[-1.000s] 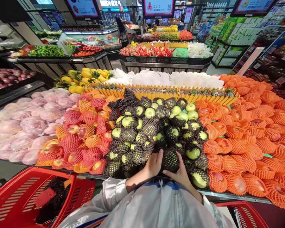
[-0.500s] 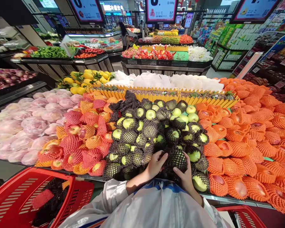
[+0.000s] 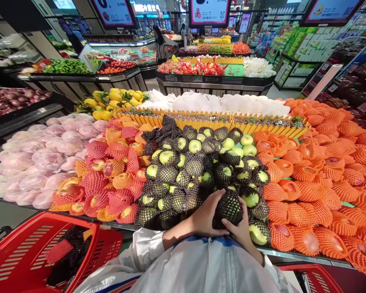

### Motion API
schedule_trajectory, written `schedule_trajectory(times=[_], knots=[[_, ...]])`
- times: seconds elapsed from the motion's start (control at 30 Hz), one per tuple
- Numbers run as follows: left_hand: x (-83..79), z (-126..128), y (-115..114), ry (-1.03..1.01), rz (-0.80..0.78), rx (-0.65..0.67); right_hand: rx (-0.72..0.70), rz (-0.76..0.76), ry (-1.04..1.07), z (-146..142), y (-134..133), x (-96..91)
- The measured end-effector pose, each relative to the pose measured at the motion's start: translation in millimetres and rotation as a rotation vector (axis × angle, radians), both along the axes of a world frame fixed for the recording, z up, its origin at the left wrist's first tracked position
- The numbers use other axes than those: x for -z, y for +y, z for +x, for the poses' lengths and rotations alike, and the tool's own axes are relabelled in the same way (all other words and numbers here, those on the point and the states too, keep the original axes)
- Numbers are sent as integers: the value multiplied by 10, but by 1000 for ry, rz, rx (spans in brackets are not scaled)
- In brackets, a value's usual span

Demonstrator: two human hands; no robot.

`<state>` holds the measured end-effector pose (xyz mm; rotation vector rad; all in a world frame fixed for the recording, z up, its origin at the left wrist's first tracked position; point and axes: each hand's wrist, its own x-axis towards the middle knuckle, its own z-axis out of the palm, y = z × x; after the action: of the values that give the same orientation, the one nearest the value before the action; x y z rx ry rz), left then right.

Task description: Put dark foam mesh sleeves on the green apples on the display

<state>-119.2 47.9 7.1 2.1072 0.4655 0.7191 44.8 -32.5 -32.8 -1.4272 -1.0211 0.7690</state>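
Observation:
Between my two hands is a green apple in a black foam net [image 3: 228, 208], close to my body at the front of the display. My left hand [image 3: 208, 213] wraps its left side, fingers over the top and thumb below. On the other side, my right hand [image 3: 240, 226] grips it with the thumb across the front. Around them lie green apples [image 3: 167, 175], many in black nets and some bare. A heap of loose black nets [image 3: 167, 129] rests at the back left of these apples.
Red and orange netted apples [image 3: 110, 179] are to the left, with wrapped pink fruit [image 3: 45, 158] beyond. Orange-netted fruit [image 3: 317, 195] covers the right side. A red basket [image 3: 106, 244] holding used nets stands at lower left; another red basket [image 3: 319, 280] is at lower right.
My left hand has closed in from the left and now wraps the netted apple, where before its fingers were at the apple's edge. My right hand keeps its hold.

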Motion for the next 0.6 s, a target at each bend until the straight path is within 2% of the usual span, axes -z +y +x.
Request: schedule_trajectory(times=[0.13,0.27,0.37,0.47,0.6], knots=[[169,80,-42,25,-10,-154,-75,9,-44,-10,-10,-11],[187,25,-5,86,35,-272,-209,22,-99,-5,17,-61],[161,-41,46,108,163,-249,-265,-5,-254,8,45,-85],[151,-66,75,160,284,-195,-239,-10,-399,4,68,-143],[109,-60,88,196,299,-214,-219,13,-464,67,175,-370]])
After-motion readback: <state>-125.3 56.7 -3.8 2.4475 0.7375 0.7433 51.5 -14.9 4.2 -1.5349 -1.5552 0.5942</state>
